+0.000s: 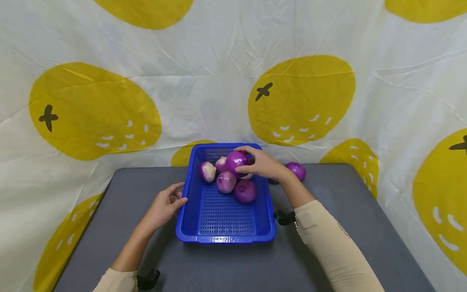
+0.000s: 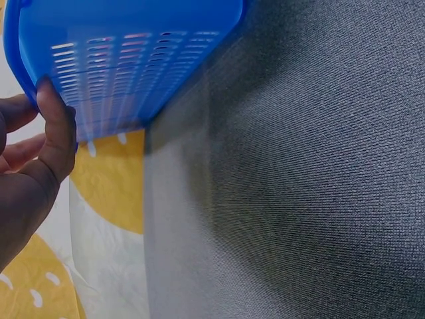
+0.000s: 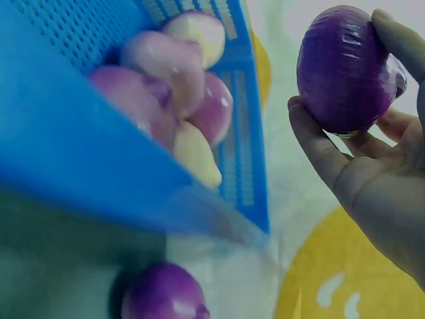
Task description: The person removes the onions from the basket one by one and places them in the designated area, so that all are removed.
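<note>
A blue perforated basket [image 1: 226, 227] stands on the grey table [image 1: 346, 194] with several purple and pale onions heaped at its far end [image 1: 226, 181]. My right hand [image 1: 260, 164] grips a purple onion [image 1: 236, 159] above that heap; the right wrist view shows the onion [image 3: 345, 70] cupped between fingers and thumb. My left hand [image 1: 164, 207] rests against the basket's left wall, thumb on the rim [image 2: 56, 113]. One more purple onion [image 1: 297, 170] lies on the table just right of the basket, behind my right wrist.
A white cloth with big yellow fruit prints [image 1: 303, 97] hangs close behind and around the table. The near half of the basket holds nothing. Black wrist straps [image 1: 284, 217] sit on both forearms.
</note>
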